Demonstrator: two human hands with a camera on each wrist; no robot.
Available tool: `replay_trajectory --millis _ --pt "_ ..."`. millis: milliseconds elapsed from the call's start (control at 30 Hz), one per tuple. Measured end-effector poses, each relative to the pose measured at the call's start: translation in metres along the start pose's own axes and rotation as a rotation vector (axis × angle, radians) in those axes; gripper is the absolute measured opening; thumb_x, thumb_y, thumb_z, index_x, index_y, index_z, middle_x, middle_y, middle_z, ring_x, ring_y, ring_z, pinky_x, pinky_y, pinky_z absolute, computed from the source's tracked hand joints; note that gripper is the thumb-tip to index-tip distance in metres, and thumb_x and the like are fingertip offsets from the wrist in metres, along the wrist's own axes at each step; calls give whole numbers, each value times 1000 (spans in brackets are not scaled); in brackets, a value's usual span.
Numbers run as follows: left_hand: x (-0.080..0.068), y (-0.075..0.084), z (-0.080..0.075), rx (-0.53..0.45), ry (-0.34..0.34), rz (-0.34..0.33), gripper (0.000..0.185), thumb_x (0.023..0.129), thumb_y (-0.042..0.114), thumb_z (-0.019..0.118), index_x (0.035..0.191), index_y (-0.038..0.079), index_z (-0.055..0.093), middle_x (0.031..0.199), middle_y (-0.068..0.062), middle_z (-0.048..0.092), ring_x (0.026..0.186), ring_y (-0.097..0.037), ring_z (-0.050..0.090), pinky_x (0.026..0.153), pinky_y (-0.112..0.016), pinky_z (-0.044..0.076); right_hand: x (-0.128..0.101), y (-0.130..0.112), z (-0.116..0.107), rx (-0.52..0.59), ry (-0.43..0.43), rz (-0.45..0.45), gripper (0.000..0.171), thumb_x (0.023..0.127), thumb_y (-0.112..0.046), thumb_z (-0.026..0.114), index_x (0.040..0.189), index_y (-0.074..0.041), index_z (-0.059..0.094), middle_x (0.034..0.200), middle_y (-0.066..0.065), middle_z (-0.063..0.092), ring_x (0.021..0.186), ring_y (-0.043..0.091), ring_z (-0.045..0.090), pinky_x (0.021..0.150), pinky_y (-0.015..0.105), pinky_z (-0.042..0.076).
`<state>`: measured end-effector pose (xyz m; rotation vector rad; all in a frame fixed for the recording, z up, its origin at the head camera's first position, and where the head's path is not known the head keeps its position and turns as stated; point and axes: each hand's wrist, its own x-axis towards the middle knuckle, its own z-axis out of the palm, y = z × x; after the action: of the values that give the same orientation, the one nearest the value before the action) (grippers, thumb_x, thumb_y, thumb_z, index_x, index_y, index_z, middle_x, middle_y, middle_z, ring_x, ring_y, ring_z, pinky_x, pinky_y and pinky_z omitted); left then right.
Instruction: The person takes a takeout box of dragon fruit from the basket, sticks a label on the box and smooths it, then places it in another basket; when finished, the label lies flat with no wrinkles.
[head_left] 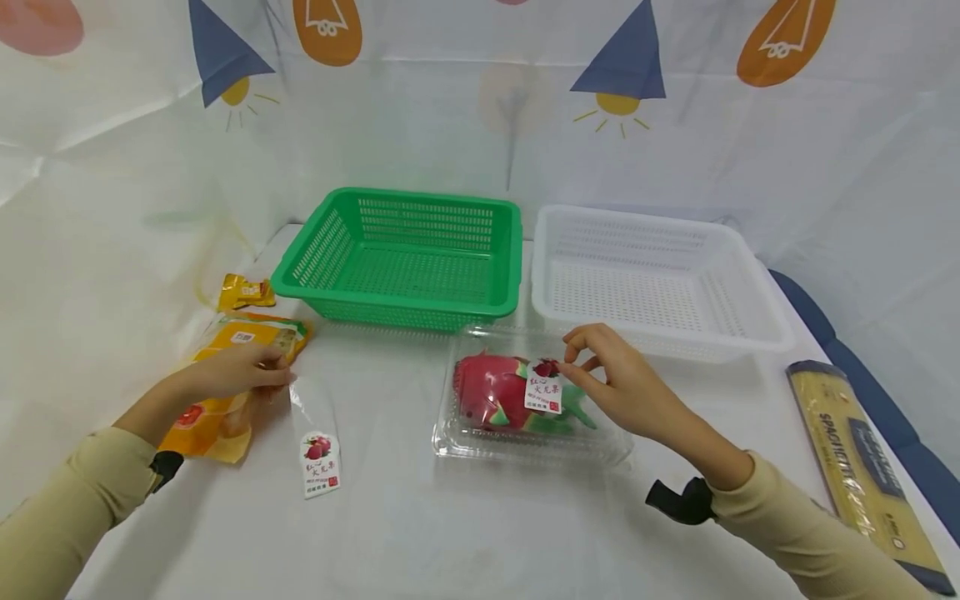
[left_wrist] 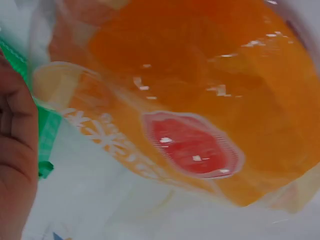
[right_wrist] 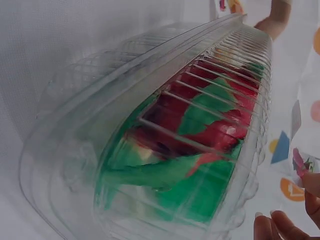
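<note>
The left hand (head_left: 240,371) is reaching over the orange bag (head_left: 217,425), its grip narrowly pinching a label strip (head_left: 318,454); a careless tug could be dragging the bag along. Rightward, the bench (head_left: 390,517) is offering sideways room. The clear container (head_left: 465,446) is sitting just before the green basket (head_left: 397,312) and white basket (head_left: 765,333), leaving little room behind. Above its lid, the right hand (head_left: 626,387) is pinching a label (head_left: 543,390) by one corner; uneven lowering could be creasing it.
</note>
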<state>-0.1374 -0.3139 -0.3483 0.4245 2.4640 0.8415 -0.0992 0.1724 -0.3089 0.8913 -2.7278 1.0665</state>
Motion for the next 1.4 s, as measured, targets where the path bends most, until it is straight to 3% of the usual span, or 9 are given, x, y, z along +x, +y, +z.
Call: replay_trajectory --millis 200,333,467,567,767,867,1033,1233,1400 --pt "6 18 1 180 98 9 18 95 14 58 81 5 51 65 1 49 58 -15 47 52 -24 38 -1 1 0 -11 16 -10 10 92 -5 61 94 -8 52 116 13 54 87 22 60 75 36 52" --pt "9 40 4 253 212 76 16 93 11 59 80 6 53 64 2 50 56 -13 48 52 -26 38 0 2 1 -15 15 -13 9 93 -6 61 94 -9 52 116 12 54 88 21 60 75 36 52" --pt "13 74 12 289 310 180 9 93 10 60 85 5 60 70 2 54 62 -13 50 56 -29 42 0 2 1 -16 13 -12 9 93 -6 60 95 -8 52 116 12 54 88 21 60 76 36 52" --pt "18 102 23 363 389 347 5 92 10 62 88 7 62 76 3 56 67 -12 52 59 -28 47 0 1 1 -16 11 -4 9 93 -6 60 95 -8 52 116 12 54 89 22 59 75 36 52" --pt "31 155 54 588 545 856 19 84 13 72 98 4 62 94 -5 61 86 -17 59 73 -28 52 0 3 2 -13 11 8 10 92 -6 61 94 -8 52 116 13 54 91 24 59 75 36 52" --pt "40 177 73 673 531 1003 33 83 19 75 108 2 63 106 -8 62 100 -22 57 86 -31 49 0 3 3 -18 13 5 10 92 -6 61 94 -8 52 115 12 54 90 24 59 75 36 53" --pt "53 196 101 803 438 1139 40 87 30 69 118 5 61 120 -7 61 114 -22 53 99 -32 39 0 6 5 -30 16 -17 11 92 -5 62 94 -8 52 115 13 54 90 24 59 74 35 53" --pt "61 200 121 876 286 1112 51 93 37 61 132 6 53 131 -4 55 124 -18 47 103 -32 34 1 9 7 -34 16 -38 12 91 -3 62 93 -7 52 113 13 54 90 24 59 73 36 53" --pt "65 197 130 870 254 1083 49 94 39 57 132 8 53 129 -3 56 122 -17 49 104 -30 34 1 10 8 -39 6 -32 12 90 -3 63 93 -7 52 112 13 54 89 25 59 73 37 53"
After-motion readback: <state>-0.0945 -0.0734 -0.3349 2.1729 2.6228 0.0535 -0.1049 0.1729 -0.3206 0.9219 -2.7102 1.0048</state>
